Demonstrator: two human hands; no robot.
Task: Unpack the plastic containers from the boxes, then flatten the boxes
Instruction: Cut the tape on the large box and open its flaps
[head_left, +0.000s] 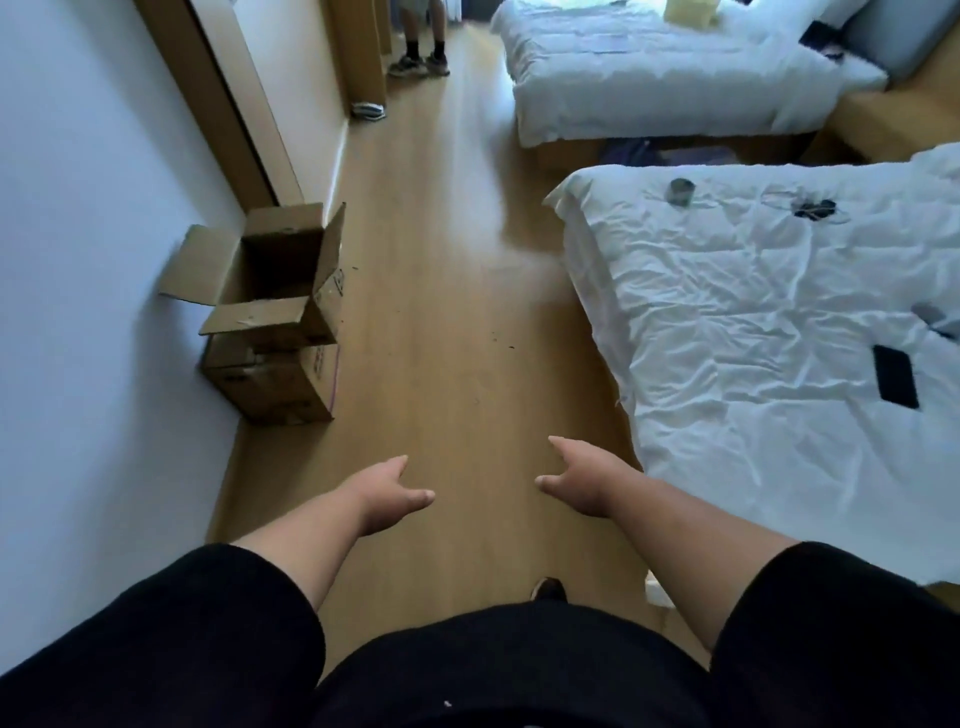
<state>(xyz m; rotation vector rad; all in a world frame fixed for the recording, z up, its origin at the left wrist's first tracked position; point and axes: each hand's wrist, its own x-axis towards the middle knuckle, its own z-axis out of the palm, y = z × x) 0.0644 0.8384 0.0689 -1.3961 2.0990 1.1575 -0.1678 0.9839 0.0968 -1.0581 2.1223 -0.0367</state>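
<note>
We hold both hands out over the wooden floor (447, 291), neither touching anything. Our left hand (387, 491) has thumb and forefinger extended, loosely spread, holding nothing. Our right hand (576, 480) mirrors it, fingers relaxed, also holding nothing. Two cardboard boxes (275, 322) sit against the left wall (78, 234), ahead and to the left of our hands, well apart from them. The far box has its flaps standing open; its inside is in shadow and we cannot tell what it holds. The near box lies just beside it, partly under a flap. To our right stands a bed (753, 332) with a rumpled white cover; a dark phone (894, 376) lies on it.
</note>
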